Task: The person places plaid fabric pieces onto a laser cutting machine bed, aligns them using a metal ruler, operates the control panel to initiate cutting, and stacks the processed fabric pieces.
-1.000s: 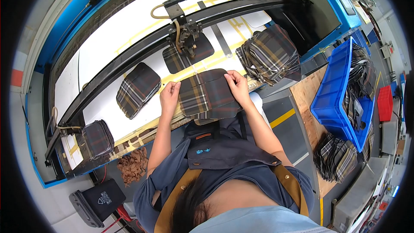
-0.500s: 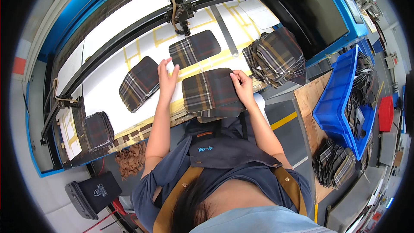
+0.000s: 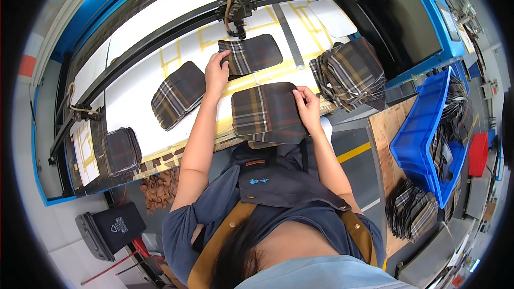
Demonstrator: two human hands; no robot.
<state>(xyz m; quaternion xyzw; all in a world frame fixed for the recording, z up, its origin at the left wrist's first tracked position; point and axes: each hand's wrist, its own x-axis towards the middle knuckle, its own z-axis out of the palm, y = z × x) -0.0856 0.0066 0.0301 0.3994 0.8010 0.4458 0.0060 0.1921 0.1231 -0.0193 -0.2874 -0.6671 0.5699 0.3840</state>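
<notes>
My left hand [image 3: 217,75] reaches to the left edge of a dark plaid fabric panel [image 3: 257,53] with rounded corners, under the machine head. Its thumb and fingers are closed on that edge. At the front of the bed lies a small stack of plaid panels [image 3: 262,111], partly overhanging toward my body. My right hand [image 3: 308,108] pinches the top panel at its upper right corner; the fingertips beneath are hidden. Left of my left forearm rests another stack of plaid panels [image 3: 179,93].
A black gantry with a cutting head [image 3: 235,13] spans the white bed [image 3: 128,107]. A thick pile of plaid panels [image 3: 350,72] sits at the right, a small stack [image 3: 122,151] at the left. A blue crate [image 3: 412,147] holds more panels; a black bin [image 3: 115,227] stands lower left.
My left hand has moved up and right, from beside the far panel onto its left edge, and its fingers have closed. My right hand stays at the near stack's corner. The view has shifted slightly.
</notes>
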